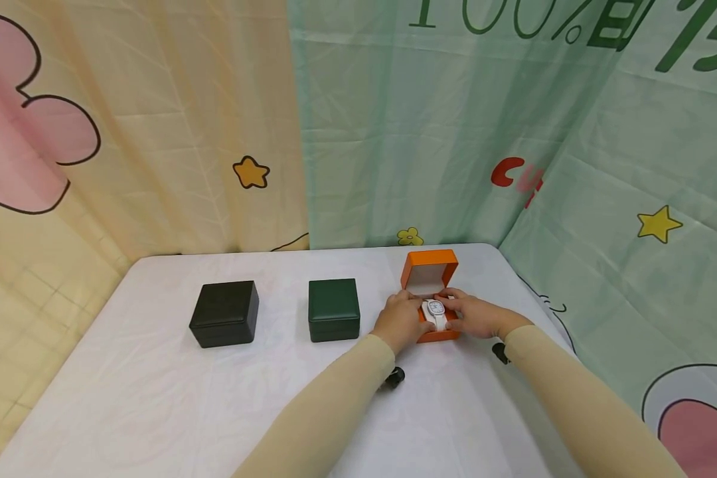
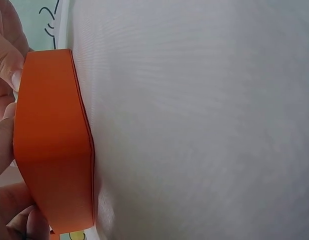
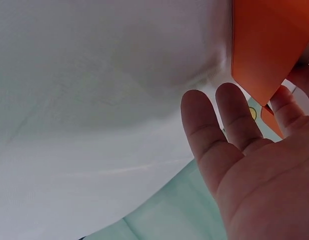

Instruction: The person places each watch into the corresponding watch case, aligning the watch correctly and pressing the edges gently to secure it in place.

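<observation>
Toward the back right of the table, an orange watch box stands with its lid raised, showing a pale lining. Inside it is a white wristwatch, dial facing up. My left hand grips the watch from its left side, thumb by the near strap. From the other side my right hand pinches it with thumb and index finger. The right wrist view shows that hand's other fingers stretched outside the box. In the left wrist view the box wall hides the watch.
A dark green box, closed, stands left of the orange one. Farther left is a closed black box. White cloth covers the table, and printed curtains hang behind its back edge and along the sides.
</observation>
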### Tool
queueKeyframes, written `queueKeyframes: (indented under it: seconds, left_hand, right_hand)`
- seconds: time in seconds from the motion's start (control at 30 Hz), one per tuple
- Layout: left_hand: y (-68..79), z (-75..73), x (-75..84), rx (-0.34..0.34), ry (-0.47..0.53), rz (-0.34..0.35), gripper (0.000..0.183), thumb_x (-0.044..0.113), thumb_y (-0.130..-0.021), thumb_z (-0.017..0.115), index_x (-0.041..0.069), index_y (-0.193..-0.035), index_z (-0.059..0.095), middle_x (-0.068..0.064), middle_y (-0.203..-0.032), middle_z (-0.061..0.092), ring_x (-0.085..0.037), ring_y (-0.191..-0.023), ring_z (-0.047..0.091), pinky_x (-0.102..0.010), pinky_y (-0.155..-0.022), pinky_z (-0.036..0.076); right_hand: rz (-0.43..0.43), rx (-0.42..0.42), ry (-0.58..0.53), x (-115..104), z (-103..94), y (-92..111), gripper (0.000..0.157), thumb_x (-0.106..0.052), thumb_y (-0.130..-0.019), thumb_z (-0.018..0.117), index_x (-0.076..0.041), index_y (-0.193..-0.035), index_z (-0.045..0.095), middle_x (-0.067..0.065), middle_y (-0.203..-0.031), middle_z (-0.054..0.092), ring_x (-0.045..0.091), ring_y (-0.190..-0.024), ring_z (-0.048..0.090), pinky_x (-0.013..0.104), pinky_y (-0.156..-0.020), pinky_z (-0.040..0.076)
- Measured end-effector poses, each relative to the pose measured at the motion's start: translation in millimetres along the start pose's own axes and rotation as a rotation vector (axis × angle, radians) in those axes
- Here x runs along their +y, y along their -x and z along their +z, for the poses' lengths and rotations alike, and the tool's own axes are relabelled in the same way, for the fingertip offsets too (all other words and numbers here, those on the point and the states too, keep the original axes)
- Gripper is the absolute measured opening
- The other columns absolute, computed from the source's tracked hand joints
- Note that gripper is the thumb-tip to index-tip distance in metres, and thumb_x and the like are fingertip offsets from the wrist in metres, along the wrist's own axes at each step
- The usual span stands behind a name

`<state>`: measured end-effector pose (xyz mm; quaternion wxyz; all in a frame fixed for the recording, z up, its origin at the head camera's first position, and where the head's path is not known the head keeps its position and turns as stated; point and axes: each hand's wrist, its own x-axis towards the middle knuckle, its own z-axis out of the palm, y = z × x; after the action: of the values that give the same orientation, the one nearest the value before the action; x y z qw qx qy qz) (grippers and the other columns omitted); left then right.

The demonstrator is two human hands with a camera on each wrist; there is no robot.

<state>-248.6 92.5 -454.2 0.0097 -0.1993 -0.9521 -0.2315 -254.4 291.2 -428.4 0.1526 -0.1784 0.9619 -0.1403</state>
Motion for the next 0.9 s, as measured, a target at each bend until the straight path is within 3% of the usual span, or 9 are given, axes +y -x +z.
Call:
queueKeyframes:
  seconds: [0.33,0.63,0.8,0.9]
  left_hand:
    - [2.3,-1.2,1.9,-0.014,-0.038,0.014,0.065,0.054,-0.078,0.066,0.017,-0.131,0.054,0.004,-0.125,0.048,-0.015,-0.11,0.043,-0.029,-0.09,0.047]
    - [1.3,-5.5,0.4,-0.048,-0.022,0.03,0.067,0.052,-0.079,0.066,0.017,-0.133,0.051,0.003,-0.129,0.048,-0.016,-0.112,0.045,-0.03,-0.094,0.045]
    - [1.9,-19.1,-1.9,-0.063,0.063,0.046,0.06,0.049,-0.082,0.064,0.018,-0.132,0.051,0.002,-0.129,0.048,-0.014,-0.109,0.051,-0.031,-0.096,0.046]
    - [0.5,-32.8,-4.4,-0.01,0.106,0.053,0.053,0.046,-0.086,0.061,0.017,-0.129,0.053,0.001,-0.125,0.05,-0.014,-0.107,0.054,-0.031,-0.096,0.046]
  right_hand:
    - [-0.004,-0.005,-0.053,2,3.5,3,0.065,-0.03,-0.091,0.058,-0.015,-0.147,0.028,0.007,-0.153,0.016,0.037,-0.135,0.028,0.054,-0.107,0.029]
    - [-0.001,0.002,-0.022,-1,-2.9,2,0.065,-0.031,-0.09,0.06,-0.017,-0.146,0.03,0.009,-0.152,0.022,0.035,-0.135,0.03,0.053,-0.106,0.03]
    - [0.037,0.006,-0.003,-7,-14.5,7,0.058,-0.027,-0.092,0.057,-0.017,-0.144,0.035,0.011,-0.15,0.029,0.036,-0.134,0.032,0.054,-0.106,0.03]
    - [0.048,0.049,-0.001,-12,-26.1,11,0.051,-0.023,-0.094,0.053,-0.012,-0.141,0.04,0.014,-0.144,0.039,0.035,-0.126,0.043,0.053,-0.101,0.037]
